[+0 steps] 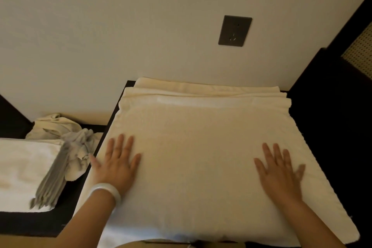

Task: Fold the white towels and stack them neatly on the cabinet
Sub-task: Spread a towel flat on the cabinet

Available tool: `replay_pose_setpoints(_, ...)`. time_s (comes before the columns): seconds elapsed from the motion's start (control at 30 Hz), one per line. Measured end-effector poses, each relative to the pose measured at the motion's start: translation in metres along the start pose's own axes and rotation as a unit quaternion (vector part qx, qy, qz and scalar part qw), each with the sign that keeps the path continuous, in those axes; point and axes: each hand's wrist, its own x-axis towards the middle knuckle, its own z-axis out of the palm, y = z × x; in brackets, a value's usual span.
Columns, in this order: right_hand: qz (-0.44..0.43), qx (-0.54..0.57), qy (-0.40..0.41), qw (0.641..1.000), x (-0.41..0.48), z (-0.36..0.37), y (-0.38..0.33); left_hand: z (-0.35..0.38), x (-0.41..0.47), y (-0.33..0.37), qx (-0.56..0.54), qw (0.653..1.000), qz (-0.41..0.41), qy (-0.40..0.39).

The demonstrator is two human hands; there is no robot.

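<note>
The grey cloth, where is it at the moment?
In the head view the grey cloth lies on the left, draped over the edge of a folded white towel, close beside the left hand.

White top towel (193, 147), folded into a broad rectangle, lay flat on a stack covering the dark cabinet (128, 84) by the wall. Edges of 2 lower towels (201, 87) showed at the far side. Crumpled towels (54, 127) lay heaped to the left, unfolded.
</note>
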Motion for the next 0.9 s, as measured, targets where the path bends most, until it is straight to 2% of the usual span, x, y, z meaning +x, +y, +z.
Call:
replay_pose_setpoints(0.1,0.037,0.002,-0.025,0.999,-0.003,-0.006,-0.017,-0.007,-0.012,0.026,-0.013,1.0,0.0,-0.014)
replay_pose_setpoints(0.2,-0.046,0.01,-0.039,0.998,-0.022,-0.005,-0.068,-0.001,-0.043,0.083,-0.006,0.996,0.087,-0.026)
replay_pose_setpoints(0.27,-0.099,-0.003,-0.04,0.994,-0.036,0.002,-0.088,0.008,-0.057,0.095,0.002,0.996,0.077,-0.054)
replay_pose_setpoints(0.37,-0.046,-0.005,-0.031,0.998,-0.038,0.011,-0.06,0.016,-0.06,0.065,-0.008,0.998,0.02,-0.052)
replay_pose_setpoints(0.5,0.003,-0.009,-0.029,1.0,-0.027,0.012,-0.027,0.008,-0.04,0.042,0.007,0.999,0.032,-0.04)
replay_pose_setpoints(0.77,0.012,0.025,-0.032,0.999,0.06,0.003,-0.063,-0.011,0.067,0.067,0.026,0.997,0.066,-0.025)
replay_pose_setpoints(0.9,0.017,0.026,-0.057,0.998,0.089,-0.015,-0.083,-0.027,0.089,0.081,0.024,0.997,0.046,-0.052)
